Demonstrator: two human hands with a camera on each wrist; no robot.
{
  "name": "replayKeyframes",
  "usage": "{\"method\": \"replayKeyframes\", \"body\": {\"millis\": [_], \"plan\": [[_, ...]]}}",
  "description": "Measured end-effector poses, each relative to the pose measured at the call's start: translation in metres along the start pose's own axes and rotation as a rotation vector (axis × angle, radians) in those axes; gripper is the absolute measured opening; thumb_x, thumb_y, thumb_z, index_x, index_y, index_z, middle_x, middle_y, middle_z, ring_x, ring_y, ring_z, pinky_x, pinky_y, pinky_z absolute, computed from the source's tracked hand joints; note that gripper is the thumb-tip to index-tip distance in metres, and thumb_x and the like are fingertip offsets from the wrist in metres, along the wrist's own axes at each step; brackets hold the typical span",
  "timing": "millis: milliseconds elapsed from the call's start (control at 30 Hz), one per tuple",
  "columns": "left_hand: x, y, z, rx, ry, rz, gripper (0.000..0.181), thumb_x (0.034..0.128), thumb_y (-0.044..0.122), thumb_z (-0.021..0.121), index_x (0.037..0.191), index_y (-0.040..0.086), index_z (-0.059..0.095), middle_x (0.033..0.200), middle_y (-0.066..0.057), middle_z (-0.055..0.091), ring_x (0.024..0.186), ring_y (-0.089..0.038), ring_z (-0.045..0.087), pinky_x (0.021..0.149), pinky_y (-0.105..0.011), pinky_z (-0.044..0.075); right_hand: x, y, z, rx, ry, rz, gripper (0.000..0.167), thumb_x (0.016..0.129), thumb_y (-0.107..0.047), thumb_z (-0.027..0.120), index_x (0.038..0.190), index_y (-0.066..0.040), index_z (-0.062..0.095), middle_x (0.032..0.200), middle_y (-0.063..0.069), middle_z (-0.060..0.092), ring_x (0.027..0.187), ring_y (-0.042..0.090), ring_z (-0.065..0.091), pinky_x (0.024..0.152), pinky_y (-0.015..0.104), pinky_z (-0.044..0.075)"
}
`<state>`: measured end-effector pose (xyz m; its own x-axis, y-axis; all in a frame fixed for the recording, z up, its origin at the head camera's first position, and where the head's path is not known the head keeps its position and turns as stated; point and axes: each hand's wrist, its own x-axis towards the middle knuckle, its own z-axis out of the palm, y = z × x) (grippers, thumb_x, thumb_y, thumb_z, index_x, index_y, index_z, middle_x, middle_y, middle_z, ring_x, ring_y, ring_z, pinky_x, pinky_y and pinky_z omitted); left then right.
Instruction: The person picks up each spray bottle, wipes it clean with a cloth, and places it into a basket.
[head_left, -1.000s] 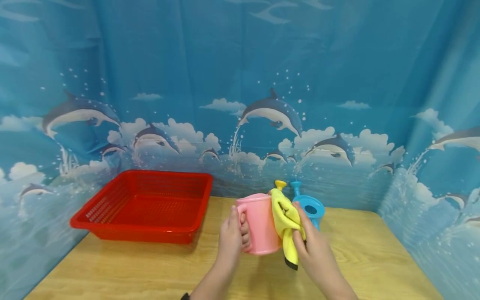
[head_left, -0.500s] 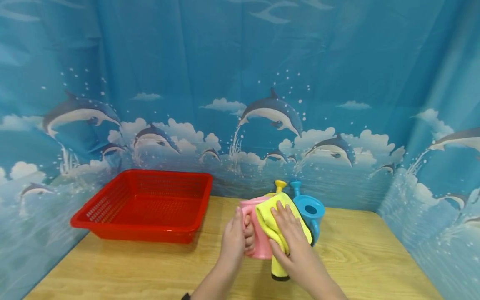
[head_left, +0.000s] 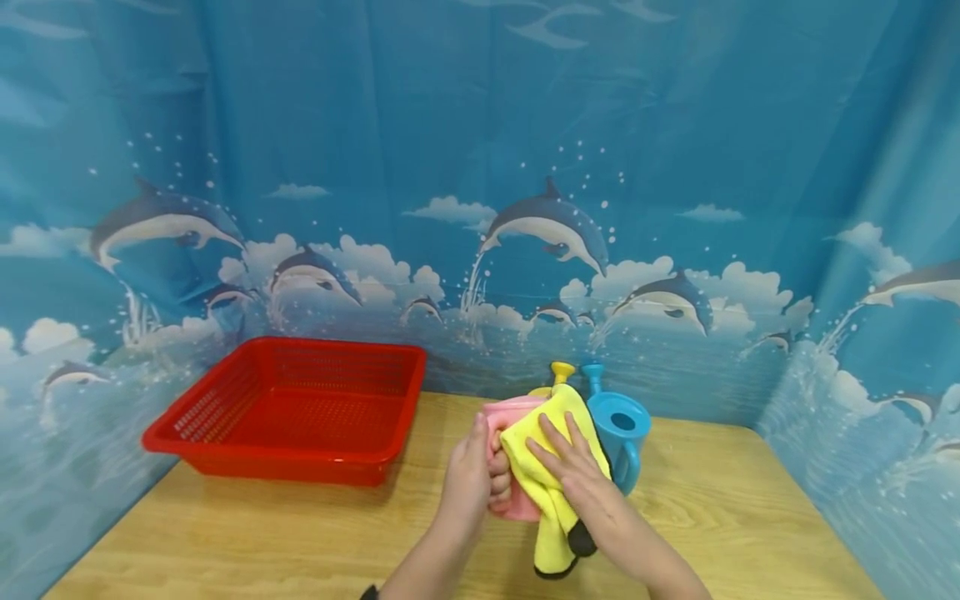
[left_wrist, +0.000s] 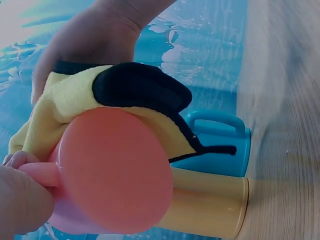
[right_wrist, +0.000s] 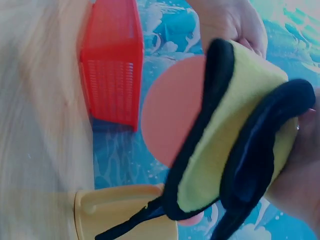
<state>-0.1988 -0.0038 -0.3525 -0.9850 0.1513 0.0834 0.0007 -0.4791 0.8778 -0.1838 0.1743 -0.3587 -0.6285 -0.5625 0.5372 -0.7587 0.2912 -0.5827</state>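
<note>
In the head view my left hand [head_left: 471, 471] grips the handle of a pink watering can [head_left: 517, 500], raised above the table. The can's round base [left_wrist: 115, 175] faces the left wrist camera, tilted. My right hand [head_left: 581, 479] lies with spread, straight fingers on a yellow cloth [head_left: 551, 492] with black edging. It presses the cloth against the can's side, hiding much of the can. Folds of the cloth [right_wrist: 225, 145] hang loose in the right wrist view. Behind stand a blue watering can [head_left: 621, 433] and a yellow watering can [left_wrist: 210, 200], mostly hidden in the head view.
A red plastic basket [head_left: 285, 467] with perforated walls stands on the left of the wooden table [head_left: 300, 542]. A blue curtain [head_left: 450, 125] printed with dolphins hangs behind the table and along its sides.
My right hand went from gripping the bunched cloth at the can's right side to lying flat on it over the can's front. The pink can shifted slightly right and turned.
</note>
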Motion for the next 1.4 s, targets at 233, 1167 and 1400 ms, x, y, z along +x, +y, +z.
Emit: {"method": "replayKeyframes", "body": {"millis": [233,1167,1400], "plan": [[-0.002,0.000,0.000,-0.005,-0.053,0.037,0.047,0.1053,0.044,0.025,0.070,0.014,0.031,0.049,0.010,0.024,0.036,0.001,0.022,0.037,-0.016,0.018,0.000,0.007,0.017,-0.353,0.151,0.048,0.060,0.091,-0.020,0.065,0.145,-0.030,0.043,0.162,-0.003,0.019,0.148,0.041,0.001,0.094,0.079,0.026],[0.007,0.001,0.001,0.029,-0.036,0.102,0.050,0.1052,0.045,0.025,0.068,0.012,0.029,0.048,0.008,0.025,0.036,-0.004,0.020,0.036,-0.018,0.017,0.036,-0.005,0.020,-0.596,0.317,0.181,0.059,0.082,-0.002,0.071,0.134,-0.028,0.057,0.155,0.016,0.032,0.127,0.048,0.047,0.057,0.026,0.050],[0.010,0.004,0.001,0.018,0.016,0.100,0.050,0.1045,0.047,0.028,0.068,0.013,0.029,0.048,0.008,0.023,0.037,-0.004,0.019,0.037,-0.018,0.017,0.030,-0.002,0.022,-0.611,0.316,0.080,0.067,0.076,0.004,0.074,0.133,-0.027,0.058,0.152,0.019,0.036,0.110,0.044,0.060,0.052,0.017,0.039]]}}
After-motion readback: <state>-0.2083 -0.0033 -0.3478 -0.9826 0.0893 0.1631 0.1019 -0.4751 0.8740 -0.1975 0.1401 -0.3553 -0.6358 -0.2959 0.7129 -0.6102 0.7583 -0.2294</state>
